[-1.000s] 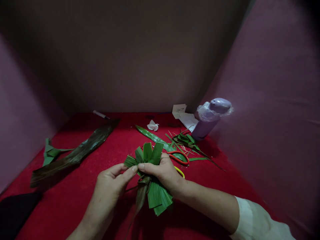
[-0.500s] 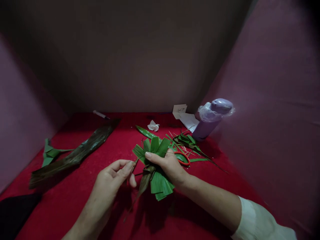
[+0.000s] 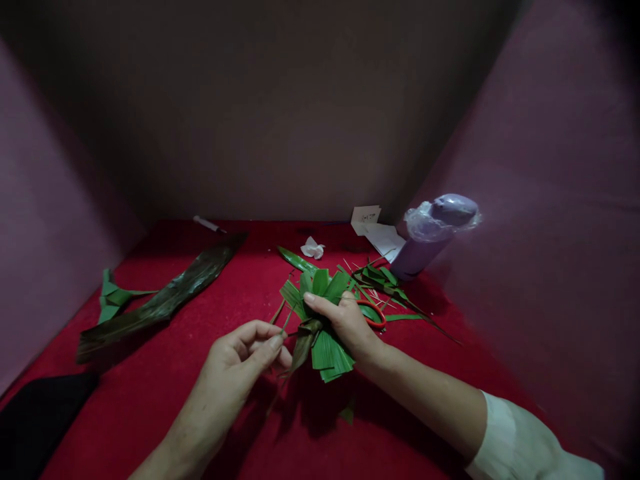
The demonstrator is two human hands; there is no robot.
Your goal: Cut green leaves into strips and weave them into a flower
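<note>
My right hand (image 3: 345, 323) is closed round a bundle of folded green leaf strips (image 3: 332, 355), its thumb pressed across the middle. The strips fan out above and below the grip, and a brown dried leaf piece (image 3: 303, 348) is wrapped at the bundle's left side. Just left of it, my left hand (image 3: 250, 357) pinches a thin leaf strip (image 3: 288, 319) between thumb and forefinger. The strip's far end runs close to the bundle; whether it is joined there I cannot tell.
Orange-handled scissors (image 3: 383, 319), leaf scraps (image 3: 380, 279) and thin sticks lie behind my right hand. A purple bottle (image 3: 425, 250) in plastic leans by white papers (image 3: 385, 239). A long dark leaf (image 3: 175, 293), folded green leaf (image 3: 114, 297), syringe-like tube (image 3: 207, 224), crumpled tissue (image 3: 313, 248) and black cloth (image 3: 45, 413) lie around.
The view has shifted slightly, so everything sits a little differently. My left hand's fingers have curled in more, and the pinched strip now points up more steeply. My right hand keeps its grip.
</note>
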